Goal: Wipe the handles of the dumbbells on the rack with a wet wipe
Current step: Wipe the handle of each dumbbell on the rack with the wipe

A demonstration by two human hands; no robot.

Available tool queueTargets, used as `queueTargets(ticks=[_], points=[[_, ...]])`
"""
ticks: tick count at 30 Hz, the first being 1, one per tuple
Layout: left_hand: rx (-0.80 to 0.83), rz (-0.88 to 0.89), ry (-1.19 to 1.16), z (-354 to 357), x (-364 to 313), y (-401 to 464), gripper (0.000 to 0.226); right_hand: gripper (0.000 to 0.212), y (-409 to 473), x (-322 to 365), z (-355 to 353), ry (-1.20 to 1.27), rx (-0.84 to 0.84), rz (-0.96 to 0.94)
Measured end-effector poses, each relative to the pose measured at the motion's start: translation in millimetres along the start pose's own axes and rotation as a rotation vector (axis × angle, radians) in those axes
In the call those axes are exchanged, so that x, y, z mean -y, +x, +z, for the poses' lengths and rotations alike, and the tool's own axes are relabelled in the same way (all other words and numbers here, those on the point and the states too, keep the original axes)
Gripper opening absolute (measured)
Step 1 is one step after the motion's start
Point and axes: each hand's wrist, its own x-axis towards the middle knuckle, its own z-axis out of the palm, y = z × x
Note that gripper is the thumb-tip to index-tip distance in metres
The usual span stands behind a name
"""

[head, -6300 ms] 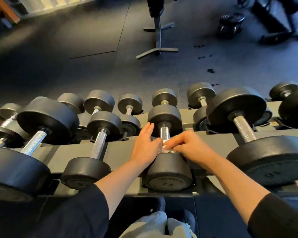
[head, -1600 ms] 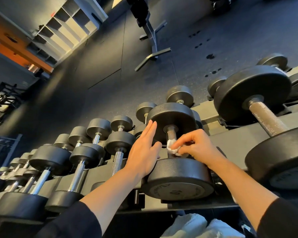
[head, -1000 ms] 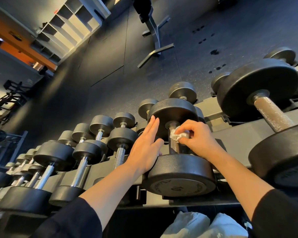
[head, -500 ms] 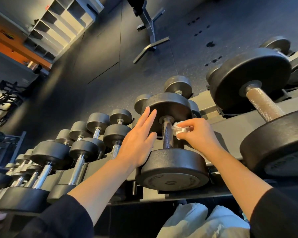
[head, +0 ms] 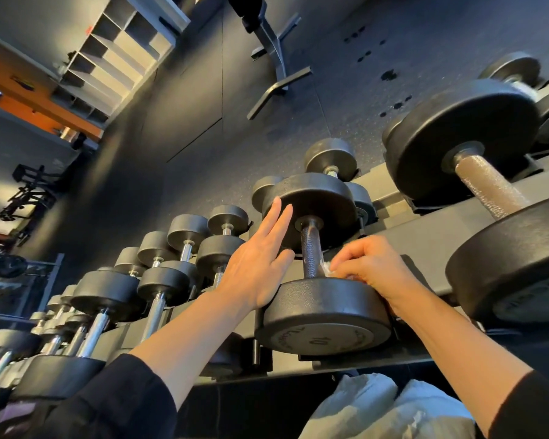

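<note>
Left of both hands, a row of smaller dumbbells (head: 159,280) waits; whether wiped, cannot tell. Left hand (head: 257,264) flat, fingers straight, against the dumbbell (head: 322,270). Right hand (head: 374,267) pinches the wipe (head: 327,268) at the handle (head: 311,251) base. Larger dumbbell (head: 488,198) to its right probably remains.

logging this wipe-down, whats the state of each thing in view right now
10 dumbbell: lying in the rack, handle bare and dark
wipe: bunched, pressed to the near end of the handle
right hand: fingers curled round the wipe
left hand: fingers straight, flat against the dumbbell
big dumbbell: racked, untouched
rack: loaded with dumbbells
</note>
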Motion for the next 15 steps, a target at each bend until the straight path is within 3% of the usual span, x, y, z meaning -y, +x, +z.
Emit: queueTargets(ticks=[3, 6, 11, 15], points=[[-0.001, 0.004, -0.003, 1, 1, 1, 0.065, 0.011, 5, 2, -1, 0.021, -0.185, -0.109], [-0.019, 0.028, -0.013, 4, 4, 2, 0.065, 0.019, 20, 4, 2, -0.115, -0.261, -0.214], [-0.051, 0.027, -0.062, 10, 7, 5, 0.065, 0.023, 37, 13, 12, -0.368, -0.144, -0.243], [-0.060, 0.056, -0.113, 14, 11, 7, 0.067, 0.018, 31, 17, 10, -0.419, -0.118, -0.257]])
